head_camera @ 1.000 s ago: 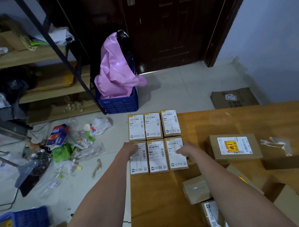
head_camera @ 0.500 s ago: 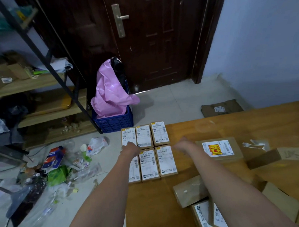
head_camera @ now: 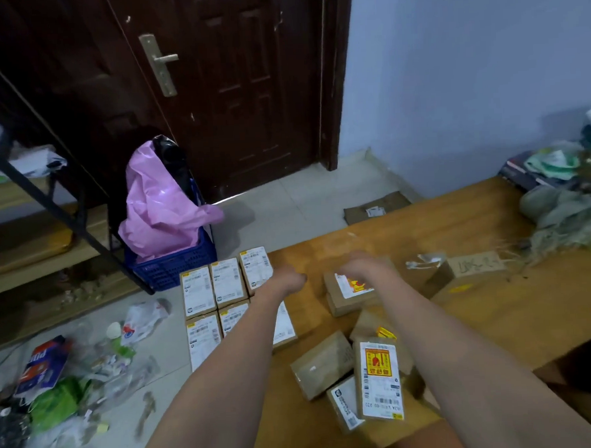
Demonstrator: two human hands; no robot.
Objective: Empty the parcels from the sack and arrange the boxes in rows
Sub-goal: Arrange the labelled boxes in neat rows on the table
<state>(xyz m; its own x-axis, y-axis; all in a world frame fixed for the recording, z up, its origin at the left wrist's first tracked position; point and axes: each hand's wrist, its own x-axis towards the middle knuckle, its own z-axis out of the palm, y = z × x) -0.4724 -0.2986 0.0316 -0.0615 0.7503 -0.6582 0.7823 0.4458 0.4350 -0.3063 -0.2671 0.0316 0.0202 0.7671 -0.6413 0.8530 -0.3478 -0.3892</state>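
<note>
Several small brown boxes with white labels (head_camera: 227, 287) lie in two neat rows at the left edge of the wooden table (head_camera: 515, 319). My left hand (head_camera: 287, 279) hovers just right of the rows, fingers loosely curled, holding nothing. My right hand (head_camera: 363, 264) reaches over the far edge of a brown box with a red and yellow label (head_camera: 349, 294); its fingers are hidden and blurred. Loose boxes lie nearer me: a plain one (head_camera: 322, 365) and one with a red-yellow sticker (head_camera: 380, 379). The grey-green woven sack (head_camera: 561, 214) slumps at the table's far right.
A box with handwriting (head_camera: 472, 267) and a scrap of tape (head_camera: 424, 260) lie mid-table. On the floor to the left are litter (head_camera: 57, 386), a blue crate with a pink bag (head_camera: 173, 259) and shelving. A flat carton (head_camera: 374, 208) lies by the door.
Both hands left the arranged rows and swung right toward the box with the red and yellow label. The view lifted and turned right, bringing the sack into sight.
</note>
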